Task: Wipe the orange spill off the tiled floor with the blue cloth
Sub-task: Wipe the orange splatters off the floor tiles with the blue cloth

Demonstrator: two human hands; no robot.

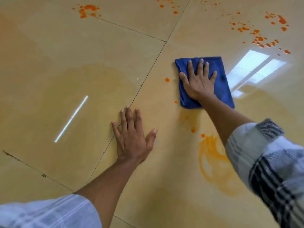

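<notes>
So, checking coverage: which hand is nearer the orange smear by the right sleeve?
Right. The right hand presses the blue cloth just beyond the orange smear; the left hand lies flat farther left.

No legible text (none anywhere)

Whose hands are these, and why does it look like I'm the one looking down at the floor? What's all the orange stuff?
There is no robot here, just a person wearing a camera on their head, so you see what they see looking down. The right hand presses flat on a folded blue cloth lying on the tiled floor. The left hand rests flat on the floor, fingers spread, holding nothing. The orange is spilled stuff: drops beside the cloth, smeared streaks nearer the person, and splatters farther away that are not yet wiped. The bright patch is only a window's reflection.
</notes>
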